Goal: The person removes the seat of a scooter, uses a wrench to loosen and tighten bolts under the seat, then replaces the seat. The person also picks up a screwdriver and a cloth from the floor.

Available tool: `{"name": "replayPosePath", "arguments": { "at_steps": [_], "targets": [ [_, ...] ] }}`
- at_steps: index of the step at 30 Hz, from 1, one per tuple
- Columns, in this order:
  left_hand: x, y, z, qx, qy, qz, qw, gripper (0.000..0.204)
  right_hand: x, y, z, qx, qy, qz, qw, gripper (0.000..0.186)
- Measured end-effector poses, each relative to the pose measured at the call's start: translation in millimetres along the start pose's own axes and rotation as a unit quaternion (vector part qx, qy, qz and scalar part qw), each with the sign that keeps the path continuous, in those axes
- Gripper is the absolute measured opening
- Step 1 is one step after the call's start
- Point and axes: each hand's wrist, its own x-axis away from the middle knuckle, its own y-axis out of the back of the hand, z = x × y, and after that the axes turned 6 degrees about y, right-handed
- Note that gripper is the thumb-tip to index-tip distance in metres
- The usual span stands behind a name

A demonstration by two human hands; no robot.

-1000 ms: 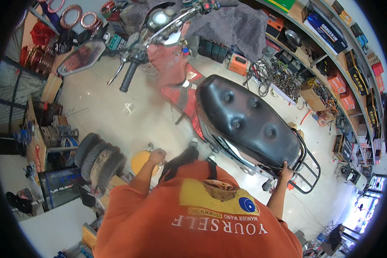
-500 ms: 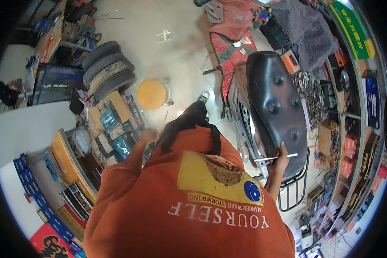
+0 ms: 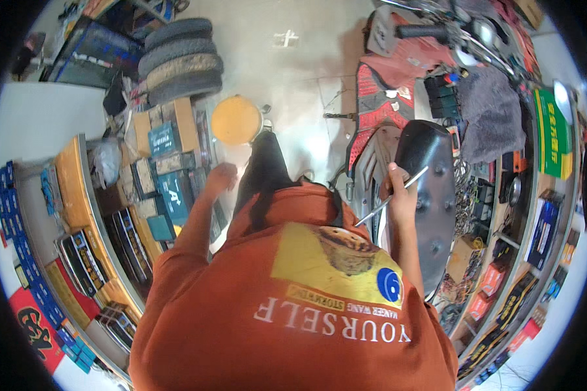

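My right hand is wrapped round a thin silver metal rod, which slants across the palm and sticks out on both sides. It is held above the left edge of a long black padded scooter seat. What kind of tool the rod is does not show. My left hand hangs on the other side, its fingers loosely bent and apart with nothing visible in them. Closest to it are stacked teal and brown boxes.
A round yellow stool stands ahead, beyond my left hand. Past it lies a stack of tyres. The scooter's red footboard and a handlebar grip are ahead right. Packed shelves line the right; a wooden-edged counter runs left.
My view has shifted forward, bringing the handlebar into sight. My right hand has carried the rod forward and left from the seat's rear, and the rod's tilt is steeper. My left hand has moved slightly forward.
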Motion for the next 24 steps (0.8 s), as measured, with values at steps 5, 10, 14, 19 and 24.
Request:
{"name": "replayPosePath", "arguments": {
  "at_steps": [5, 10, 14, 19, 24],
  "targets": [
    [-43, 44, 85, -0.125, -0.071, -0.067, 0.987, 0.016, -46, -61, 10, 0.045, -0.037, -0.008, 0.998, 0.040],
    [-74, 72, 70, -0.075, -0.091, -0.099, 0.988, 0.009, -109, -137, 5, 0.114, -0.082, -0.043, 0.989, 0.037],
    [-90, 65, -47, 0.362, 0.137, 0.097, 0.917, 0.031, -167, -207, -16, 0.219, -0.060, 0.111, 0.968, 0.053],
    [-132, 52, -181, 0.429, 0.196, 0.232, 0.851, 0.054, -193, -314, -22, 0.256, 0.171, 0.339, 0.889, 0.041],
    [-231, 28, -158, 0.522, 0.268, 0.171, 0.791, 0.037, -206, -357, -37, 0.225, 0.251, 0.490, 0.804, 0.026]
  ]
}}
